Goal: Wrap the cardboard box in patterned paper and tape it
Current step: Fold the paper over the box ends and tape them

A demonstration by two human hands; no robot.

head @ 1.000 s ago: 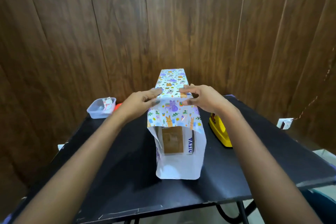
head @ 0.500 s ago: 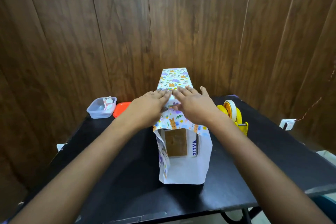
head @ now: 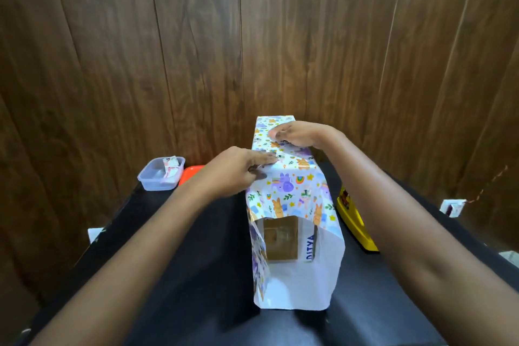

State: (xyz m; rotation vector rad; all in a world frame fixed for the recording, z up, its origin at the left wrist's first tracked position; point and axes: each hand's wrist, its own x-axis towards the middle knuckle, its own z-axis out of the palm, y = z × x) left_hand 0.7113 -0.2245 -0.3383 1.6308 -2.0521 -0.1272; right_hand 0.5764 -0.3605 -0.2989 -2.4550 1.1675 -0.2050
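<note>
A long cardboard box (head: pixel 281 239) lies on the black table (head: pixel 174 275), its brown near end showing through the open end of the patterned paper (head: pixel 292 185) wrapped over it. The paper's white inside hangs loose past the near end. My left hand (head: pixel 238 168) rests flat on the top of the paper near its left edge, fingers pointing right. My right hand (head: pixel 297 135) presses down farther back on the top, fingers curled toward the left. Neither hand holds anything.
A yellow tape dispenser (head: pixel 355 222) sits right of the box, partly behind my right forearm. A clear plastic tub (head: pixel 160 174) with paper scraps and an orange lid (head: pixel 191 173) stand at the table's back left. Wooden wall panels close in behind.
My right hand has slid from the middle of the box top toward its far end. My left hand stays on the top near the left edge. The view has tilted slightly.
</note>
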